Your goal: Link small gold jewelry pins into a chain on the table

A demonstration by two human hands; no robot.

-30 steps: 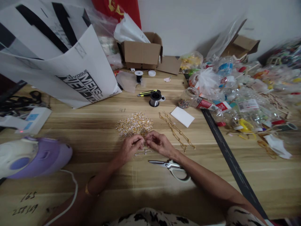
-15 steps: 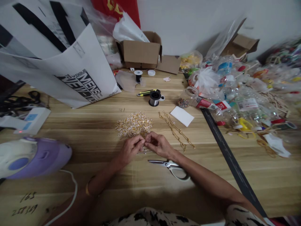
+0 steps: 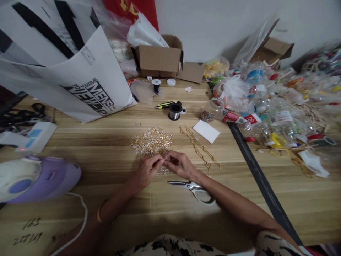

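Note:
My left hand and my right hand meet fingertip to fingertip over the table. Both pinch closed; what sits between the fingers is too small to make out. Just below them a short silvery beaded chain lies partly hidden by the hands. Beyond my fingers spreads a pile of gold and silver beaded chain. To the right, a gold beaded chain is laid out in two strands. White-handled scissors rest near my right wrist, blades pointing left.
Farther back are a wire spool, a yellow-black utility knife, a white pad and a jar of beads. Plastic bottles crowd the right. A large white bag and a purple-white appliance stand left.
Both hands stay in nearly the same place, fingertips still together. The left fingers have shifted very slightly; the things on the table have not moved.

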